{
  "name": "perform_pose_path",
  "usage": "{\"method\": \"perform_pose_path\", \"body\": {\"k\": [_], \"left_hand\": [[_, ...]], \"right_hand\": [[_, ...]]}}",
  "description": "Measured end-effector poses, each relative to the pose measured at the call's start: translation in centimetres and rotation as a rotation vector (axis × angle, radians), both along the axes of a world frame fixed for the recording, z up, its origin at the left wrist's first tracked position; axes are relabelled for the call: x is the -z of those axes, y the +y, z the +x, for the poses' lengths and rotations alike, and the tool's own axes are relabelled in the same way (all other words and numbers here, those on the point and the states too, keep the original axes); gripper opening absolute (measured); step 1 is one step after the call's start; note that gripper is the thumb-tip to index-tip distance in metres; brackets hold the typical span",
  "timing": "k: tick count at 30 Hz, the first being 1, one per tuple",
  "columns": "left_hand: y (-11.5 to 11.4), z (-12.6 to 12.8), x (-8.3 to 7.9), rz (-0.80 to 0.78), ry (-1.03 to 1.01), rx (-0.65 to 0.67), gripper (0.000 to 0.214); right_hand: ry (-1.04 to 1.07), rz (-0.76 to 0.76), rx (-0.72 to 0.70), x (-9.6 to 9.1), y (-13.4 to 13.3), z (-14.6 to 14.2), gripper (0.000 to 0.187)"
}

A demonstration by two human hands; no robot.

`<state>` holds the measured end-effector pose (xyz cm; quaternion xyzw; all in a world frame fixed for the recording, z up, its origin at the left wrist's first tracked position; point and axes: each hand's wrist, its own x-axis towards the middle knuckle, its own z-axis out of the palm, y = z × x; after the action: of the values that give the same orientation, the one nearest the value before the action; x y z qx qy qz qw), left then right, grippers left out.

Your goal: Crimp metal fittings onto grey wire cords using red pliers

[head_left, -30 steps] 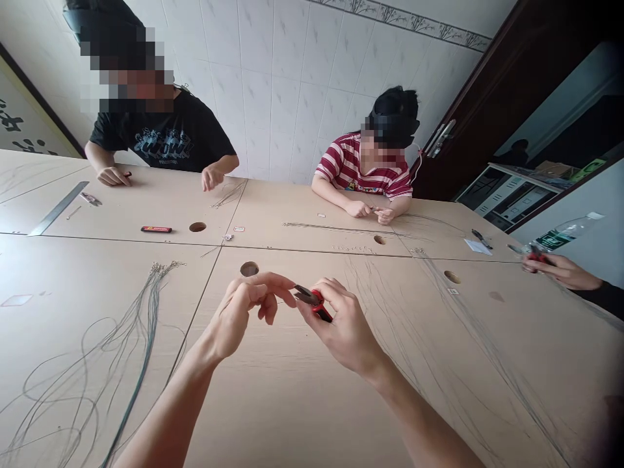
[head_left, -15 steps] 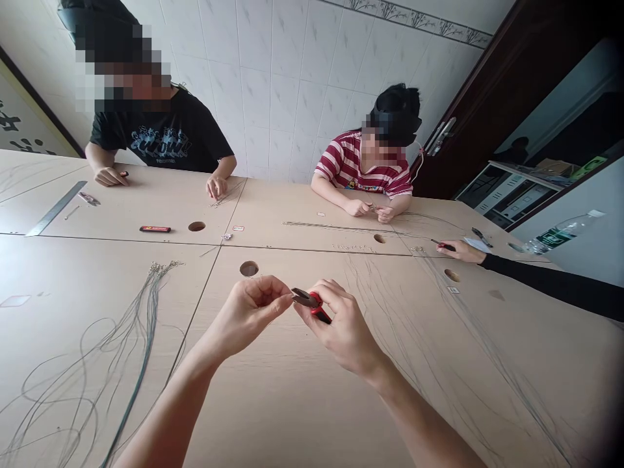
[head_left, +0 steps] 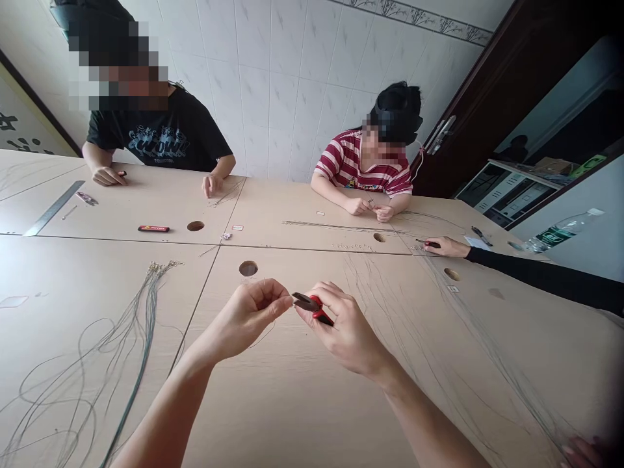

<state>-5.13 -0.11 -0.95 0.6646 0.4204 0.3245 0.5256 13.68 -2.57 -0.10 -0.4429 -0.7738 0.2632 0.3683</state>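
Note:
My right hand [head_left: 338, 325] grips a pair of pliers [head_left: 307, 301] with red and black handles, its jaws pointing left. At the jaw tips, my left hand [head_left: 251, 318] pinches a thin cord [head_left: 266, 333], whose loose part hangs below the fingers. Whatever small piece sits between the jaws and fingertips is too tiny to make out. To the left on the table lies a bundle of dark cords [head_left: 149, 325] with metal ends. More thin cords [head_left: 487, 338] stretch across the table on my right.
Two people sit across the table [head_left: 302, 403]. From the right reaches a co-worker's hand [head_left: 446, 247] with a red-handled tool. A steel ruler [head_left: 53, 208], a red and black stick-shaped object [head_left: 153, 229], several round holes [head_left: 248, 268] and a water bottle [head_left: 560, 233] are also there.
A strand of cord now shows below my left hand; both hands stay nearly in place. The co-worker's hand on the right has moved left, and other fingers appear at the lower right.

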Motion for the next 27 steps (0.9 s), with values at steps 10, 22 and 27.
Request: {"method": "perform_pose_path", "body": {"k": [10,22,27], "left_hand": [[-0.2,0.2,-0.5,-0.022,0.082,0.024,0.026],[-0.8,1.2,-0.3,0.004,0.124,-0.121,0.023],[-0.9,1.6,-0.3,-0.001,0.125,-0.158,0.022]], "right_hand": [[0.029,-0.057,-0.012,0.1,0.2,0.1,0.022],[-0.051,0.112,0.081,0.9,0.3,0.0,0.016],[-0.065,0.12,0.091,0.9,0.2,-0.3,0.018]]}}
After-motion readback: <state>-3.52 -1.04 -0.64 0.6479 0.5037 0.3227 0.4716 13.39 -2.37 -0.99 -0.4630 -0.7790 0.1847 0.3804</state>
